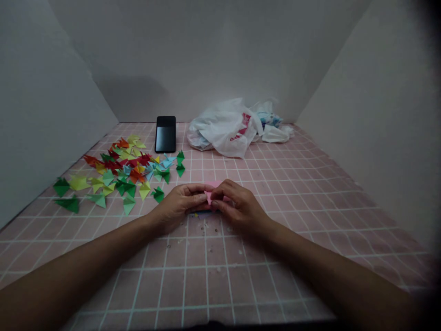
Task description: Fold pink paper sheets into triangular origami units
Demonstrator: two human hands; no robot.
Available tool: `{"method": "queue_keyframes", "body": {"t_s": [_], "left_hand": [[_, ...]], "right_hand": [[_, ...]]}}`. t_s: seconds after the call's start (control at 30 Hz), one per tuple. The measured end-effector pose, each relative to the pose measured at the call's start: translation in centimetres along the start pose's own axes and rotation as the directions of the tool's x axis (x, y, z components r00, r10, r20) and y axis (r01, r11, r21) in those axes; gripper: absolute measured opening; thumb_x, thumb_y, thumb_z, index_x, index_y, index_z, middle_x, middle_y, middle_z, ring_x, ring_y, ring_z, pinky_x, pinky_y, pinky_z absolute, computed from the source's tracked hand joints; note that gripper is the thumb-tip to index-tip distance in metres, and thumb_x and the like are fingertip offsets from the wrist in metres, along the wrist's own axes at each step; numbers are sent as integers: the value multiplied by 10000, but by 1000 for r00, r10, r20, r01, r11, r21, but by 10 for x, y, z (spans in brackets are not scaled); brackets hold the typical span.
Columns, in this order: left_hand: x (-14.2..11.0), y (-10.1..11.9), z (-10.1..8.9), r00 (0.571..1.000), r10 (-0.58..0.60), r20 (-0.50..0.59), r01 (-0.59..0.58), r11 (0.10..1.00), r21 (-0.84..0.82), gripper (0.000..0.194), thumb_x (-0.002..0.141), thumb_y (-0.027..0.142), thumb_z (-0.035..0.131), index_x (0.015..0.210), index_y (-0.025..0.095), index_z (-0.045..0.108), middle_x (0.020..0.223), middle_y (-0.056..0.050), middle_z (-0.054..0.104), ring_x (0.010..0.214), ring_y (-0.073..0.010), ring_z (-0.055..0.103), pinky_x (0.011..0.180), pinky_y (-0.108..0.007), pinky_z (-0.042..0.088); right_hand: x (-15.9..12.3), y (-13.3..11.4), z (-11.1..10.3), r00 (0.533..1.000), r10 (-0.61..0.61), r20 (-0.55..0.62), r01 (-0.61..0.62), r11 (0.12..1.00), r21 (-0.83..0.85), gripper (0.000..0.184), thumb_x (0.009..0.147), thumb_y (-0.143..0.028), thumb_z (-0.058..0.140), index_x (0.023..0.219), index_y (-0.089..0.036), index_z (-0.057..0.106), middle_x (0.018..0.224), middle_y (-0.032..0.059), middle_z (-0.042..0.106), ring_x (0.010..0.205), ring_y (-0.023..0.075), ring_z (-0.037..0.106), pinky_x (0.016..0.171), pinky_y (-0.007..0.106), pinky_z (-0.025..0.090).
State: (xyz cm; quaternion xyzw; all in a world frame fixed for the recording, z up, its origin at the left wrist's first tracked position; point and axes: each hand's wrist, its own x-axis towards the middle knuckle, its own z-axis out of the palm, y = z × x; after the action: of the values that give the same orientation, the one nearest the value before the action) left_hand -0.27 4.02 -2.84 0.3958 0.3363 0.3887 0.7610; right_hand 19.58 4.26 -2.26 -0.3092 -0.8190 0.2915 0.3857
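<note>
A small piece of folded pink paper point(208, 196) is pinched between my two hands, above the middle of the table. My left hand point(182, 202) grips its left side between thumb and fingers. On the other side, the thumb and fingertips of my right hand point(239, 204) close on the paper too. More pink paper shows just behind the fingers, and a thin dark blue edge lies beneath them. The exact shape of the fold is mostly covered by my fingers. To the left spreads a pile of folded paper cranes point(127, 187) in green, yellow, red, orange and light blue.
A black phone point(166, 134) leans upright at the back. Right of it sit a crumpled white plastic bag point(225, 126) with red print and a blue-and-white packet point(270, 118). The pink checked tablecloth point(310, 197) meets pale walls on three sides. Tiny scraps dot the cloth near me.
</note>
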Motion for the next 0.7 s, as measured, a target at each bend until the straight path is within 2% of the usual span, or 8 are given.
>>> {"method": "queue_keyframes", "body": {"t_s": [0.3, 0.4, 0.53, 0.7], "left_hand": [[2, -2, -2, 1000, -12, -7, 12, 1000, -18, 285, 782, 166, 778, 1064, 140, 745, 956, -78, 761, 875, -155, 714, 905, -297, 532], [1, -1, -1, 1000, -17, -19, 16, 1000, -17, 266, 786, 163, 774, 1048, 131, 739, 953, -82, 756, 863, -149, 708, 904, -299, 532], [1, -1, -1, 998, -34, -43, 33, 999, -27, 251, 776, 151, 776, 1023, 130, 735, 907, -66, 745, 828, -139, 704, 873, -288, 545], [1, -2, 0, 996, -53, -74, 51, 998, -26, 237, 774, 138, 775, 1007, 125, 733, 864, -52, 733, 821, -131, 701, 854, -266, 548]], "right_hand": [[-1, 0, 1, 1000, -6, 16, 7, 998, -57, 102, 937, -137, 562, 880, -209, 607, 862, 31, 628, 791, 164, 579, 727, 302, 440], [-3, 1, 1, 996, -74, 39, 80, 980, -180, 119, 965, -163, 511, 905, -199, 607, 870, 54, 633, 783, 178, 568, 718, 315, 439], [-2, 3, 2, 973, -209, 97, 230, 888, -399, 249, 1000, -178, 418, 833, -181, 603, 837, 89, 662, 784, 206, 562, 736, 351, 434], [-1, 3, 3, 944, -284, 168, 330, 799, -502, 315, 1004, -138, 369, 788, -189, 593, 744, 68, 662, 720, 191, 548, 756, 353, 422]]}}
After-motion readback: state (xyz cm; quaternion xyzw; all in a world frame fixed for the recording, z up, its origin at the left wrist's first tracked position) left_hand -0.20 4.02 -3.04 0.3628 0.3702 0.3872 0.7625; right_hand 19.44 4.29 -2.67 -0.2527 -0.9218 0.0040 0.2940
